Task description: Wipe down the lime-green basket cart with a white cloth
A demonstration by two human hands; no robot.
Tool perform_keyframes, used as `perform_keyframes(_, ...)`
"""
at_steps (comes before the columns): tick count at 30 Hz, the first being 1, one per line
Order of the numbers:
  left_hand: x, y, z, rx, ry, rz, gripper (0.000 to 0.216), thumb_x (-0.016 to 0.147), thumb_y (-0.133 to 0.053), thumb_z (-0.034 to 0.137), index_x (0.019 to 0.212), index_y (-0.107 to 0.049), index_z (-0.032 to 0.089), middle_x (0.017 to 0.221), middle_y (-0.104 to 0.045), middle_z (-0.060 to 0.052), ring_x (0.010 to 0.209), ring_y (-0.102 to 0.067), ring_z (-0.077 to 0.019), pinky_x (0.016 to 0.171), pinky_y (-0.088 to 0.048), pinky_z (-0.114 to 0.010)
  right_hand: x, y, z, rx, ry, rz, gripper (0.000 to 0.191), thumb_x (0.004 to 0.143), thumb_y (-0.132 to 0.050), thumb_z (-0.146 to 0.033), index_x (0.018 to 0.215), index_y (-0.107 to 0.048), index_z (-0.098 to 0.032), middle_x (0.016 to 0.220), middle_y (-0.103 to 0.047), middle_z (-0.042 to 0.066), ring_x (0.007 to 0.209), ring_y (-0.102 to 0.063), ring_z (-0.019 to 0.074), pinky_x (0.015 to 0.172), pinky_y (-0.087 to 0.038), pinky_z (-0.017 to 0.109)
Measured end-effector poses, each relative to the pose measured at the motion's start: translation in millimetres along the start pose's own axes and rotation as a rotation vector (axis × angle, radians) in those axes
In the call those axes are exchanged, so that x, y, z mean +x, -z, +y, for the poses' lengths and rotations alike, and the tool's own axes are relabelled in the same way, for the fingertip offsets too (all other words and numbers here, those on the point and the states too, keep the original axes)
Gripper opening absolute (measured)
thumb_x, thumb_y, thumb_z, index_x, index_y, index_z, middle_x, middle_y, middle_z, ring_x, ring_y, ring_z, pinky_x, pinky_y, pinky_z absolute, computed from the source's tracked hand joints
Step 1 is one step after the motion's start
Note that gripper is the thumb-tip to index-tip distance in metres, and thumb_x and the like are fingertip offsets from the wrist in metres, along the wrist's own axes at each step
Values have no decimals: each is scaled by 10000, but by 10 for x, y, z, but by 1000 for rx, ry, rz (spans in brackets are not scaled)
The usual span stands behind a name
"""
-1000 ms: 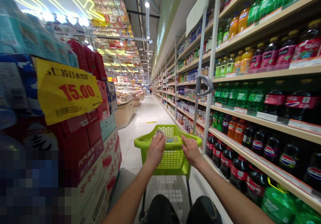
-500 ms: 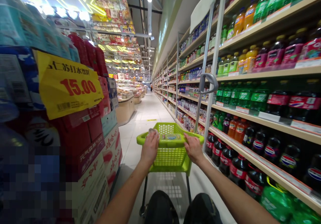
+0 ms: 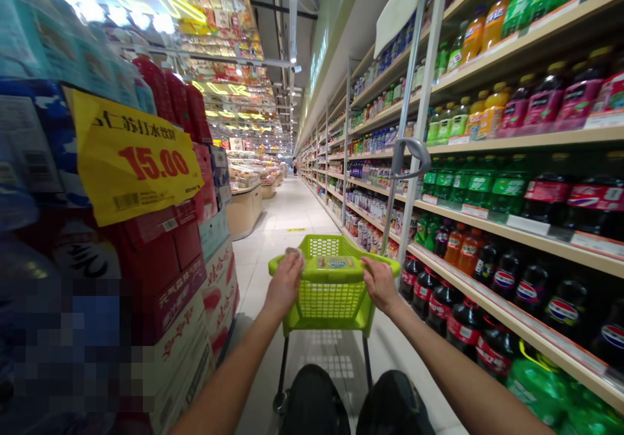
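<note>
A lime-green shopping cart (image 3: 334, 305) with a perforated basket stands right in front of me. My left hand (image 3: 283, 287) is closed around the left part of its handle. A small, pale, translucent item, perhaps crumpled plastic (image 3: 294, 253), shows at the fingers of that hand; its kind cannot be made out. At the handle's right part, my right hand (image 3: 381, 285) is wrapped over the bar, thumb side inward. Between the hands lies a label panel (image 3: 334, 263) on the handle. No goods show through the basket's visible mesh.
Shelves of bottled drinks (image 3: 492, 210) line the right side, with a grey ladder-like pole and loop handle (image 3: 411, 158) against them. Stacked drink cartons (image 3: 219, 279) with a yellow price sign (image 3: 139, 158) crowd the left. A tiled aisle (image 3: 292, 204) runs ahead past display counters (image 3: 245, 210).
My left hand has slid slightly left along the handle. The right hand keeps its grip. The surroundings have shifted only slightly in view.
</note>
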State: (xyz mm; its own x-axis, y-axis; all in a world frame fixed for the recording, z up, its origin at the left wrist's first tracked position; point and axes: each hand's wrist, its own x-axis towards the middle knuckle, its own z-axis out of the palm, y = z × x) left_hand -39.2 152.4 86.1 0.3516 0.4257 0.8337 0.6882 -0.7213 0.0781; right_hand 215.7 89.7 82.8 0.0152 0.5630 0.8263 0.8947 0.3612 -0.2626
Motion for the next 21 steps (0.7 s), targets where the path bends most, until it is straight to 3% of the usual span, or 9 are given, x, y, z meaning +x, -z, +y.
perform_keyframes(3, -70, 83, -166, 17, 61, 50, 310, 858, -346, 242, 1084, -547, 173, 1214, -509, -113, 1175, -419, -230, 974, -384, -441, 58, -12, 10, 70, -88, 22, 353, 800, -343, -284, 1062, -530, -139, 876, -664, 66, 820, -570, 211, 819, -369, 394)
perform_keyframes(9, 130, -247, 499, -59, -139, -58, 341, 851, -334, 158, 1144, -507, 177, 1244, -499, -101, 1225, -365, -208, 1024, -317, -460, 116, -15, 61, 132, -154, 22, 347, 787, -350, -311, 1043, -536, -168, 832, -680, 45, 794, -591, 213, 804, -399, 391)
perform_keyframes(12, 132, -161, 358, -50, -140, -71, 329, 847, -346, 163, 1123, -525, 169, 1219, -516, -107, 1191, -403, -214, 999, -354, -446, 122, 18, 107, 139, -156, 15, 354, 780, -345, -315, 1039, -538, -172, 828, -682, 45, 812, -593, 219, 816, -400, 396)
perform_keyframes(16, 31, 83, -58, -4, 21, 2, 312, 851, -351, 223, 1080, -548, 145, 1159, -540, -123, 1094, -478, -220, 922, -434, -427, 152, 41, 135, 175, -211, -3, 361, 778, -348, -337, 1039, -541, -180, 765, -680, 39, 801, -604, 226, 816, -413, 394)
perform_keyframes(18, 18, 80, -31, -3, 41, 8, 302, 846, -356, 215, 1069, -553, 163, 1152, -546, -104, 1086, -483, -215, 917, -437, -430, 171, 35, 125, 182, -231, -2, 365, 780, -348, -351, 1034, -545, -176, 763, -680, 45, 796, -609, 229, 812, -419, 392)
perform_keyframes(21, 65, -76, 253, -28, -21, -24, 313, 838, -351, 157, 1086, -542, 173, 1168, -544, -94, 1140, -448, -212, 976, -376, -459, 195, 30, 118, 187, -225, -9, 377, 780, -342, -357, 1030, -547, -163, 763, -681, 51, 786, -615, 226, 792, -433, 376)
